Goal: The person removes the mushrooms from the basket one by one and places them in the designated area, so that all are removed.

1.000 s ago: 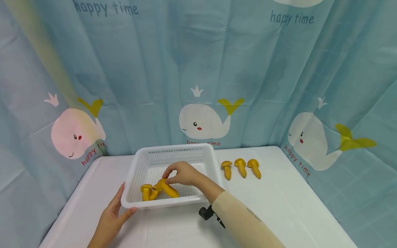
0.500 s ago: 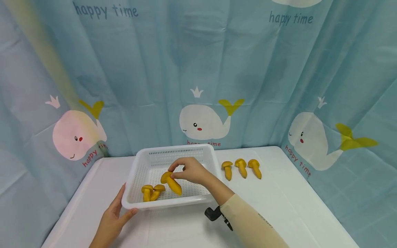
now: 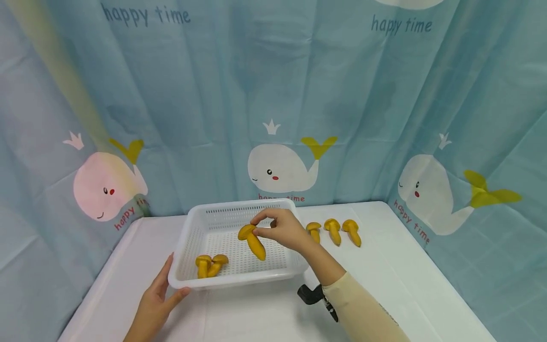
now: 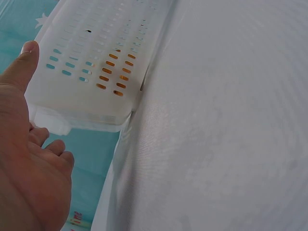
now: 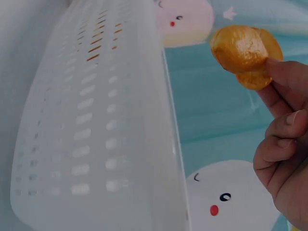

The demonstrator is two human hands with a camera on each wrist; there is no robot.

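In the head view my right hand (image 3: pixel 284 230) pinches a yellow toy mushroom (image 3: pixel 255 244) by its cap, between thumb and fingers, above the white plastic basket (image 3: pixel 226 281). The stem points down and a little to the right. The right wrist view shows this mushroom (image 5: pixel 243 50) end-on at the fingertips, above the basket rim. My left hand (image 3: pixel 155 304) holds the basket's near left corner, its thumb at the front rim and its fingers along the left side. Two more mushrooms (image 3: pixel 202 266) lie side by side in the basket's near left corner.
On the white table (image 3: pixel 384 275), right of the basket, three mushrooms (image 3: pixel 332 232) lie in a row; my right wrist partly covers the leftmost one. A blue whale-print curtain (image 3: pixel 205 156) hangs behind and on both sides. A black wrist device (image 3: pixel 311 294) sits under my right forearm.
My right hand has lifted the mushroom away from the other two in the basket and moved it up and right. The left hand and basket have stayed nearly still.
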